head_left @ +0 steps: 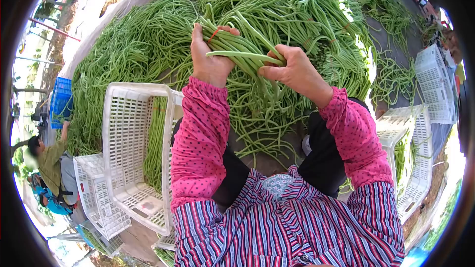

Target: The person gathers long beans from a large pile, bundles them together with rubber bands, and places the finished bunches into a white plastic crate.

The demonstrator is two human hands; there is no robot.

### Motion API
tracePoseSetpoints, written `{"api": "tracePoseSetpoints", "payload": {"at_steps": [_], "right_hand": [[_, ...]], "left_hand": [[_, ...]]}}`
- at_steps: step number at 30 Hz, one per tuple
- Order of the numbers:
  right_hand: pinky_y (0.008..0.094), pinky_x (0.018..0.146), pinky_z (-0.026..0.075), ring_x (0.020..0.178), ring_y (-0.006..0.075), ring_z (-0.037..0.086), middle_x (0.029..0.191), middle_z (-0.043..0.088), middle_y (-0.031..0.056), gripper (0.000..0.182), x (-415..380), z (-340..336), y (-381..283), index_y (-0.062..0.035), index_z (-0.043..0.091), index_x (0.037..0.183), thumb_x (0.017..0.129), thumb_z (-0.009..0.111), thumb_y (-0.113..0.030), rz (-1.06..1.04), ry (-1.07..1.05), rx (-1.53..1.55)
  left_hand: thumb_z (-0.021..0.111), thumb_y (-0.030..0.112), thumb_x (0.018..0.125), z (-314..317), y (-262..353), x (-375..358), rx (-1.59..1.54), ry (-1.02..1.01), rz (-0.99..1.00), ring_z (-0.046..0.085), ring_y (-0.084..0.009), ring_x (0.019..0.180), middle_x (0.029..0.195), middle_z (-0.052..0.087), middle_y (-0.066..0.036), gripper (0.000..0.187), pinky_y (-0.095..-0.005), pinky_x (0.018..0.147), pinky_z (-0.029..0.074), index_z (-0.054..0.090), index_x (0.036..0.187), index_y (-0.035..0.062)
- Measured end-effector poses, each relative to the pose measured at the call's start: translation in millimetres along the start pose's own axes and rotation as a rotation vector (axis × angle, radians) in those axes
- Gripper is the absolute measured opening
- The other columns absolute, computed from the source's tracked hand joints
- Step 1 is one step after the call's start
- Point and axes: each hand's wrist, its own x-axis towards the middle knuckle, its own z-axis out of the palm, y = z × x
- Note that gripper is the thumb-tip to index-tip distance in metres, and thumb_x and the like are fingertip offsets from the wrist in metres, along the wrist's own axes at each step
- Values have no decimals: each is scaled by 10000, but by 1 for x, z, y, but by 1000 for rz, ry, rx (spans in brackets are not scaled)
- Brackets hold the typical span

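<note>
My left hand is closed around a bundle of long green beans, with a red band around the bundle near its upper end. Pinched between the thumb and fingers of my right hand are a few long beans, which cross over the bundle toward my left hand. The lower ends of the bundle hang down between both hands. Behind and below them spreads a large heap of loose long beans.
A white plastic crate holding long beans stands at my left, with another white crate beyond it. More white crates stand at my right. A person is at the far left, near a blue crate.
</note>
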Motion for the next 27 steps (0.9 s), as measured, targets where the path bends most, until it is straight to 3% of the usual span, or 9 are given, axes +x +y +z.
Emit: {"api": "tracePoseSetpoints", "payload": {"at_steps": [3, 5, 7, 9, 14, 21, 22, 24, 27], "right_hand": [[230, 505, 401, 548, 70, 505, 684, 597, 4, 198, -1, -5, -9, -2, 614, 773, 774, 653, -196, 77, -186, 283], [233, 556, 423, 584, 85, 523, 684, 594, -3, 216, 5, -25, -24, -16, 623, 781, 788, 662, -228, 357, -331, 606], [229, 535, 401, 571, 72, 504, 662, 573, -8, 234, 6, -20, -18, -34, 628, 784, 826, 653, -263, 300, -327, 658], [220, 498, 373, 547, 60, 487, 631, 544, -14, 231, 1, -11, -20, -40, 624, 791, 867, 627, -259, 256, -338, 419], [215, 406, 254, 445, 27, 345, 553, 422, -64, 251, -10, -4, -14, -49, 587, 778, 922, 582, -255, 359, -343, 481], [245, 427, 306, 466, 63, 388, 565, 432, -38, 228, -22, -11, -10, -30, 566, 796, 919, 576, -221, 401, -366, 519], [245, 427, 306, 466, 63, 388, 565, 432, -38, 228, -21, -6, -3, -30, 566, 796, 919, 576, -221, 403, -364, 516], [288, 488, 363, 528, 105, 435, 595, 477, 9, 228, -16, 3, 13, -1, 563, 800, 899, 595, -204, 20, -115, 154], [319, 543, 390, 584, 126, 454, 635, 511, 42, 225, -13, -2, 10, 18, 573, 822, 880, 613, -196, 11, -84, -60]], "left_hand": [[364, 468, 955, -5, -5, 1, 107, -44, 76, 570, -288, 818, 765, 583, -156, 534, -430, 824, 464, 549, 857, -22], [406, 459, 953, -3, -9, 0, -75, -44, -44, 582, -298, 799, 759, 591, -162, 509, -439, 810, 477, 556, 851, -17], [446, 463, 945, -4, -16, 6, 32, -10, 47, 576, -289, 753, 759, 579, -142, 485, -436, 769, 493, 543, 857, -4], [451, 458, 947, -2, -20, 3, 63, -29, 1, 574, -273, 737, 762, 571, -124, 467, -429, 730, 503, 535, 862, 6], [462, 418, 948, 0, -19, 1, 9, 32, -36, 549, -225, 674, 743, 561, -91, 405, -380, 664, 495, 530, 883, 24], [468, 431, 939, -10, -23, 11, -127, 248, -21, 522, -210, 653, 729, 533, -91, 420, -342, 612, 484, 484, 906, 12], [465, 444, 934, -20, -21, 20, -223, 213, -113, 523, -222, 620, 689, 533, -94, 367, -383, 577, 471, 446, 910, 78], [462, 449, 934, -14, -17, 17, -241, 184, -156, 521, -231, 622, 687, 533, -96, 367, -383, 582, 471, 443, 920, 83], [459, 473, 931, -10, -17, 12, -169, 175, -126, 513, -251, 630, 685, 538, -103, 389, -385, 603, 475, 449, 909, 85]]}}
